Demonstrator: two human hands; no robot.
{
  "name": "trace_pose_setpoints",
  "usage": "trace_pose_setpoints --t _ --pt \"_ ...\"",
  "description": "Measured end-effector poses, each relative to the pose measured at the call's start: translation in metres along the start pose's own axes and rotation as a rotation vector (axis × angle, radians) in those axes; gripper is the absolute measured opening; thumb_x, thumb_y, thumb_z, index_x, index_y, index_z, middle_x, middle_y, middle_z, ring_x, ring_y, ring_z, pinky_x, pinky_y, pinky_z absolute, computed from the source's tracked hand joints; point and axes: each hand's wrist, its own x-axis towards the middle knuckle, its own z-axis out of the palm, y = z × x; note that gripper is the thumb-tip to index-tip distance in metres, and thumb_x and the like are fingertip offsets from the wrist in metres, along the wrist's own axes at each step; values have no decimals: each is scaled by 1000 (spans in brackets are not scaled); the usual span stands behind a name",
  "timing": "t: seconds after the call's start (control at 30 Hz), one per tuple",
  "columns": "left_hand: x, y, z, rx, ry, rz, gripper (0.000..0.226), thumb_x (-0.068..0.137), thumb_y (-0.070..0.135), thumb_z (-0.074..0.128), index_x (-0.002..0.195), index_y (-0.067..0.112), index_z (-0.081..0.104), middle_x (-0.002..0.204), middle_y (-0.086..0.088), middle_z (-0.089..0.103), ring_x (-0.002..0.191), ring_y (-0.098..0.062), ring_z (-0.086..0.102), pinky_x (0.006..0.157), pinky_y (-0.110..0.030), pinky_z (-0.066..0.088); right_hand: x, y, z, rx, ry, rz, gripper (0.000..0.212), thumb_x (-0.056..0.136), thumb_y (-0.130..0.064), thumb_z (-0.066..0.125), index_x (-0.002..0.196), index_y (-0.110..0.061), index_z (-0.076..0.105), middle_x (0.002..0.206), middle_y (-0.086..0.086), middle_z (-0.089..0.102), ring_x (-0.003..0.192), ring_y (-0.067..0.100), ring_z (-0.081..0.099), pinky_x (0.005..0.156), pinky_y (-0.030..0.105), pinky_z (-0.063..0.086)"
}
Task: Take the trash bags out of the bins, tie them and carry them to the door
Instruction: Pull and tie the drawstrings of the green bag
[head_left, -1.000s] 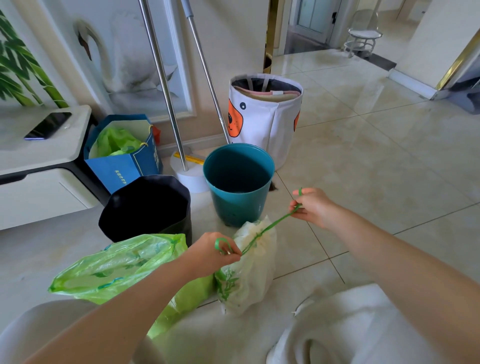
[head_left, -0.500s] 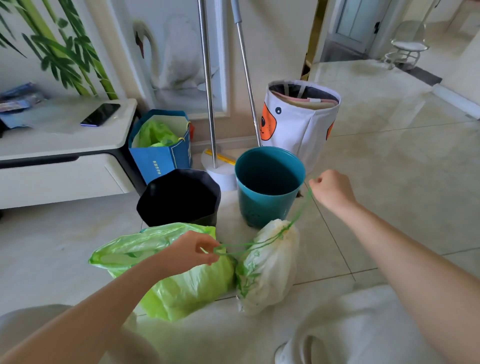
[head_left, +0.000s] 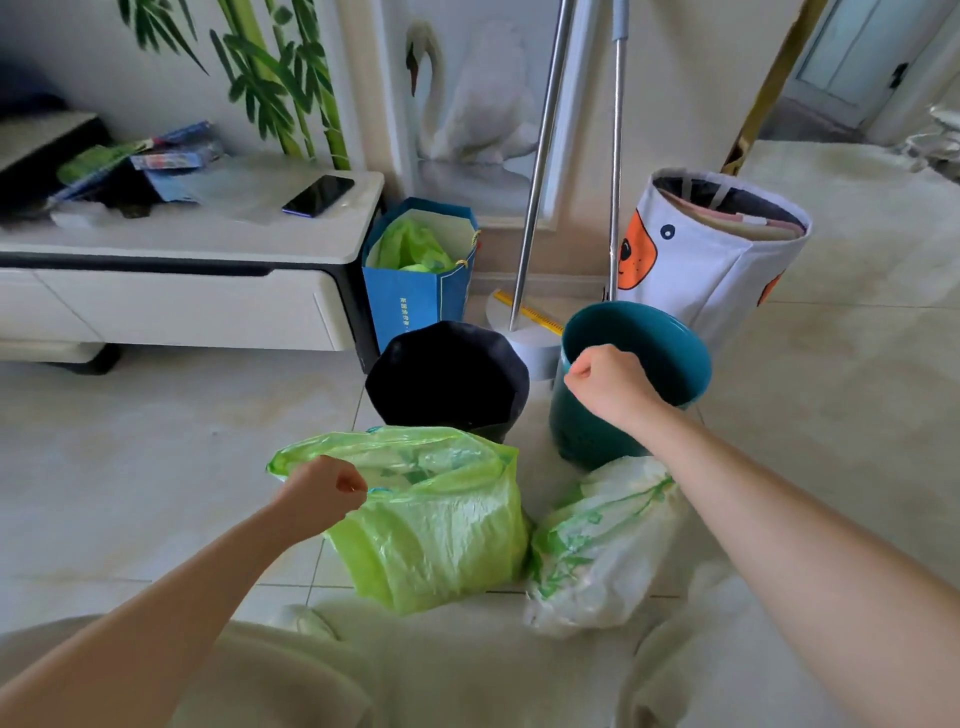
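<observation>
A light green trash bag (head_left: 436, 525) stands open on the floor in front of the black bin (head_left: 447, 379). My left hand (head_left: 322, 496) is closed at its near rim, pinching the bag's thin drawstring. To its right a white trash bag with green print (head_left: 597, 545) lies on the tiles, its top hidden behind my right forearm. My right hand (head_left: 608, 384) is a closed fist held over the front rim of the teal bin (head_left: 670, 353), and I see nothing in it. Neither bin has a bag in it.
A blue paper bag (head_left: 415, 301) holding green plastic stands by the white TV cabinet (head_left: 171, 301), which has a phone (head_left: 318, 195) on it. Two mop poles (head_left: 540, 156) and a white fabric basket (head_left: 717, 260) stand behind the bins. A doorway (head_left: 857, 62) is at the far right.
The white bag's green drawstring, stretched between both hands before, no longer shows. My left hand moved left to the green bag's rim. My right hand moved over the teal bin.
</observation>
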Motion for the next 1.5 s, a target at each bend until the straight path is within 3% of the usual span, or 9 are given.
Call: trace_pose_setpoints --t 0.2,0.43,0.67,0.87,1.03,1.13,1.23,1.33,1.5 --pt "6 -14 15 246 32 128 31 86 18 64 116 16 64 116 -1 63 101 -17 56 82 -25 43 15 -54 50 1 -212 -161 29 86 -22 55 79 2 68 83 20 71 79 31 66 76 44 54" --pt "34 -26 43 362 23 211 49 91 30 56 138 20 45 139 0 53 131 -19 43 105 -36 40 29 -95 115 -48 -359 -313 33 89 -30 58 94 1 65 90 18 71 81 30 65 79 46 54" --pt "49 -40 51 415 -41 228 46 91 23 58 135 20 46 131 0 59 124 -20 48 101 -35 42 33 -121 155 -235 -422 -445 38 90 -34 60 116 -7 54 112 9 57 99 28 57 86 45 51" --pt "44 -63 51 425 -24 208 33 91 17 55 123 20 58 121 0 59 114 -20 50 93 -32 42 29 -123 174 -350 -426 -481 22 83 7 51 99 -5 57 100 13 58 83 30 57 76 47 54" --pt "40 -68 54 407 88 277 43 86 22 63 128 19 53 127 0 51 114 -23 48 94 -33 43 26 -125 172 -213 -530 -424 26 90 -6 47 113 -2 59 115 14 55 102 32 56 88 40 48" --pt "42 -62 60 402 121 337 51 79 25 72 126 18 54 125 -1 57 115 -25 51 96 -35 43 22 -128 166 -91 -590 -375 37 94 -12 41 129 -12 51 127 12 53 89 23 56 74 32 44" --pt "44 -51 66 451 72 359 40 83 23 68 121 18 58 118 -1 64 113 -25 56 98 -35 41 20 -131 161 -9 -617 -328 33 95 -14 36 122 -18 54 103 8 59 63 20 52 59 33 41" --pt "44 -38 63 438 -30 276 24 94 16 50 115 20 62 115 0 67 106 -25 61 88 -34 46 17 -133 151 42 -596 -299 26 94 -13 34 105 -18 57 86 1 56 63 17 49 57 31 39" --pt "33 -19 43 322 -57 301 24 95 15 48 112 21 64 115 -1 68 97 -24 66 79 -36 54 16 -130 132 43 -555 -246 23 93 -15 33 94 -9 55 95 12 61 78 24 54 69 37 47"
